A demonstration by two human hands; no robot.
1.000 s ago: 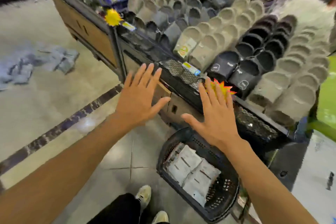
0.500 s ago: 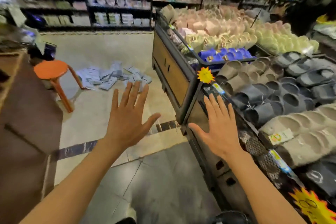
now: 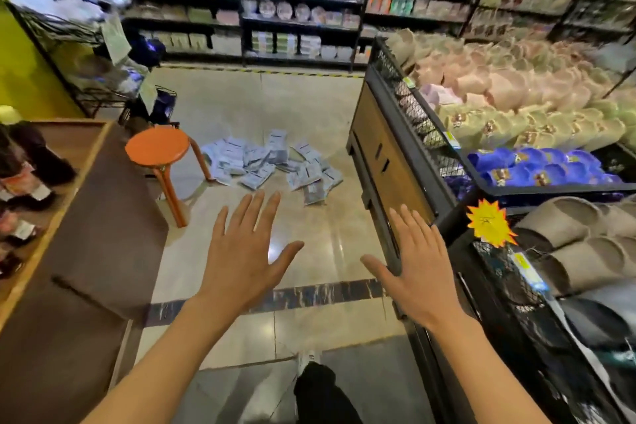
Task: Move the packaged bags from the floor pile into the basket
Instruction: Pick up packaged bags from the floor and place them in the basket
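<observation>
Head view: both hands, left hand point(image 3: 241, 258) and right hand point(image 3: 420, 265), spread and empty, heading for bag pile point(image 3: 272, 165); next, crouch and grab.

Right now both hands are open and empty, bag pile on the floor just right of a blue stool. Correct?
Nearly. The stool is orange, not blue, as the head view shows. The rest holds: left hand and right hand are open and empty, and the bag pile lies on the floor just right of the stool.
</observation>
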